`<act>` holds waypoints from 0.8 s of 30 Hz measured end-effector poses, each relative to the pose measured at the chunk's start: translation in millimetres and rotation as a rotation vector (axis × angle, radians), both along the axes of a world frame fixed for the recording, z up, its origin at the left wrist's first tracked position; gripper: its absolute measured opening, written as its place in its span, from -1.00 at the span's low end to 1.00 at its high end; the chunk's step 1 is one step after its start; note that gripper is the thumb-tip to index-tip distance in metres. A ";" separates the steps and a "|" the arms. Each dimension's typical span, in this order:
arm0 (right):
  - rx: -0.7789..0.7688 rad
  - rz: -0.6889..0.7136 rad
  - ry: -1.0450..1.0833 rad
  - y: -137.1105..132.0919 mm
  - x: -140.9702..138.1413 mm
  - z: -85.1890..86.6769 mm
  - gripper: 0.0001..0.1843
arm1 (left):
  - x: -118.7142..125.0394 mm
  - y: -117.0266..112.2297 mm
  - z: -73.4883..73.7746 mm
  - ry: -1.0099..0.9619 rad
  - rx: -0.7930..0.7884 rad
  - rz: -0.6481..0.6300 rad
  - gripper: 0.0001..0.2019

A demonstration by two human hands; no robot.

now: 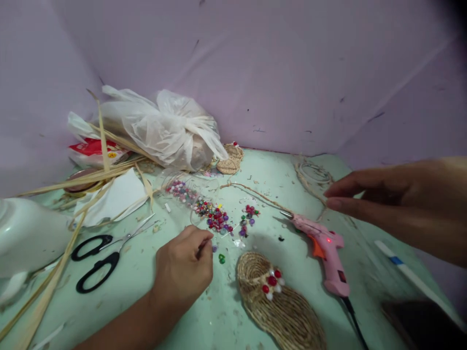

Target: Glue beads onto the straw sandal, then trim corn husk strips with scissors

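Sandal (pixel 280 310) looks light, stiffish, grab the edges imo; left hand (pixel 186 262) curled, right hand (pixel 408 206) pinched narrow, can't tell if holding anything.

The left hand (pixel 184 265), fingers curled, is over the pale green table (pixel 222 321) just beside scattered beads (pixel 218 218); whether it grips anything is hidden. The right hand (pixel 404 206) hangs at the right, thumb and fingertips close together, near a loop of cord (pixel 308 180). Between them, a woven sole (pixel 282 311) bearing red and white beads lies near a pink glue gun (pixel 323 248) with its red light lit. Black-handled scissors (pixel 115 260) lie open at left, and behind them, a knotted white plastic bag (pixel 160 129) sits near the purple wall (pixel 277 73)
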State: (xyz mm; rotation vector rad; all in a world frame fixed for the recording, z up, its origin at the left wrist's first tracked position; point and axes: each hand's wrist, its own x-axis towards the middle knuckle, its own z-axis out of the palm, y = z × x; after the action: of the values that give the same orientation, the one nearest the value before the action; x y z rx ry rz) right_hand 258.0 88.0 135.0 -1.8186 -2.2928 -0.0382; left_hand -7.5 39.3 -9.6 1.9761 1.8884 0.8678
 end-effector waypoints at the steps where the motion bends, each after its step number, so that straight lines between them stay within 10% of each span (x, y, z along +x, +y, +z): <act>1: -0.021 -0.003 0.023 -5.2 -4.3 1.7 -0.72 | 0.1 -0.9 0.5 0.041 0.000 -0.017 -0.84; 9: -0.355 -0.162 0.136 -21.4 -30.5 -14.6 -0.78 | -1.1 -4.3 0.3 0.200 -0.008 -0.099 -0.79; 24: -0.483 0.229 0.059 2.1 -61.8 -85.3 -0.87 | 0.9 0.5 4.4 0.229 -0.141 -0.050 -0.79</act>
State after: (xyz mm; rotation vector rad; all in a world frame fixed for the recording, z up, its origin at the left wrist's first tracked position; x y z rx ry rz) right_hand 196.2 90.1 49.7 -1.6978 -2.6113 0.6476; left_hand -6.5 39.8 -5.3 2.0995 1.9504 0.4969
